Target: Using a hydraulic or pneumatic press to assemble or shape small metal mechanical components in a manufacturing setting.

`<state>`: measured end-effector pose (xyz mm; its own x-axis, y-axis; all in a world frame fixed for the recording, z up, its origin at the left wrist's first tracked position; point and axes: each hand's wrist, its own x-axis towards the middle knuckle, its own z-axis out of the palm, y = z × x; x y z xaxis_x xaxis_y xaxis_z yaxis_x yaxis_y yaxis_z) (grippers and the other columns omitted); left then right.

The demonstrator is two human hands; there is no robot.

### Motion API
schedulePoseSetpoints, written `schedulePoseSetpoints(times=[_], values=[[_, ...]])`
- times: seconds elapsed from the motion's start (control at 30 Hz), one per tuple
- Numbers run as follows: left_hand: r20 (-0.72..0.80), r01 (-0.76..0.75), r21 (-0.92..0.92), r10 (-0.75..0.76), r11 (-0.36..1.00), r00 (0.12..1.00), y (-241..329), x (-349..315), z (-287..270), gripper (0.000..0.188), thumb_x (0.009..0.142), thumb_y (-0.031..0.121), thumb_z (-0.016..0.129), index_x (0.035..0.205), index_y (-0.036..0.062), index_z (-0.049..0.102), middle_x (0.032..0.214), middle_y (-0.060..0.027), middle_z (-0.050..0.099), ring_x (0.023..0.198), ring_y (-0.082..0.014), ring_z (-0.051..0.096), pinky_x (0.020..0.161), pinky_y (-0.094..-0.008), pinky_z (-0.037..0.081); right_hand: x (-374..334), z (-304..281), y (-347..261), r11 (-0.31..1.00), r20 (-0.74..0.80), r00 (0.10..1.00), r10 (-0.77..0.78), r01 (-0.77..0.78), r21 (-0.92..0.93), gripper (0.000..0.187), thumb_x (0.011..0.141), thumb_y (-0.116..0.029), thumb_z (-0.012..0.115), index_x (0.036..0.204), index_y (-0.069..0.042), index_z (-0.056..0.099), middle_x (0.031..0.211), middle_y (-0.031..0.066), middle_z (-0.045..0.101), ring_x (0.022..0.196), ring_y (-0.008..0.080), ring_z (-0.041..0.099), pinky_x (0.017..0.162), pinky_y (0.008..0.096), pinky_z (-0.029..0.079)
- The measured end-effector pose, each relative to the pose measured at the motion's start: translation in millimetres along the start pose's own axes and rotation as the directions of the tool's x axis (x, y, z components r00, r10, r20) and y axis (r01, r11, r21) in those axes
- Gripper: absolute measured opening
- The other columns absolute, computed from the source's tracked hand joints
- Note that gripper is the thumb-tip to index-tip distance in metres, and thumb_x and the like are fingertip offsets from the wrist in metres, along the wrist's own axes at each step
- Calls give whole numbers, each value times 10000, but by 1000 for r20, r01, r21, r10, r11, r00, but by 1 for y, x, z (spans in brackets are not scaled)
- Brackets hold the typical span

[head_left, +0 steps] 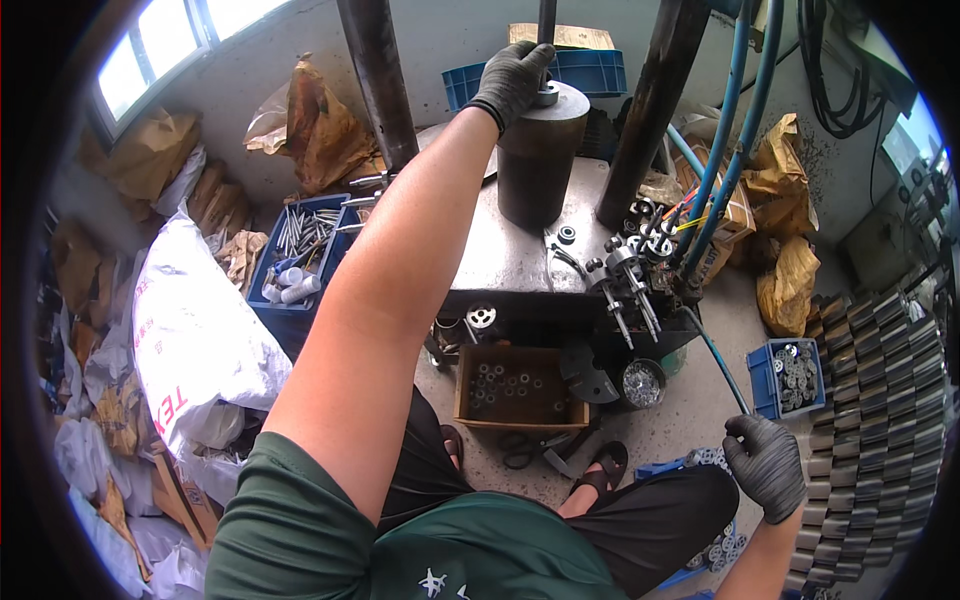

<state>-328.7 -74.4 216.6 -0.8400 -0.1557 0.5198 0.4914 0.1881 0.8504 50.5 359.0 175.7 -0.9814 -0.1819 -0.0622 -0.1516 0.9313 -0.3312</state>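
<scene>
In a dark grey glove, my left hand is closed around the lower part of an upright dark metal rod. Just beneath my fingers, a small metal ring sits on top of a thick steel cylinder. The cylinder stands on the metal bed of a press. My right hand, gloved too, is down at the right with its fingers curled at the end of a thin blue lever. My palm hides whatever lies inside the left grip.
Thick posts flank the cylinder. Blue hoses hang at the right, above clustered metal fittings. A blue bin of rods stands left; below the bed is a wooden box of rings. Stacked metal parts line the right side.
</scene>
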Motion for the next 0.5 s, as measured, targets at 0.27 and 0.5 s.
schedulePoseSetpoints(times=[0.27,0.5], values=[[-2,-8,25,8,1000,1000,-5,4,-1,350,1008,360,639,1005,19,718,749,-30,640,690,-119,617,686,-298,542,2,-3,13,985,172,979,-111,132,-114,271,848,-110,665,1089,-6,734,1006,206,731,913,379,715,827,428,580],[19,37,8,-37,999,999,0,0,-2,335,1021,341,627,1048,15,700,809,-52,657,739,-132,632,731,-297,555,2,-3,10,998,-24,998,-56,57,13,253,869,-115,646,1086,-19,734,1006,218,729,929,390,709,846,444,574]])
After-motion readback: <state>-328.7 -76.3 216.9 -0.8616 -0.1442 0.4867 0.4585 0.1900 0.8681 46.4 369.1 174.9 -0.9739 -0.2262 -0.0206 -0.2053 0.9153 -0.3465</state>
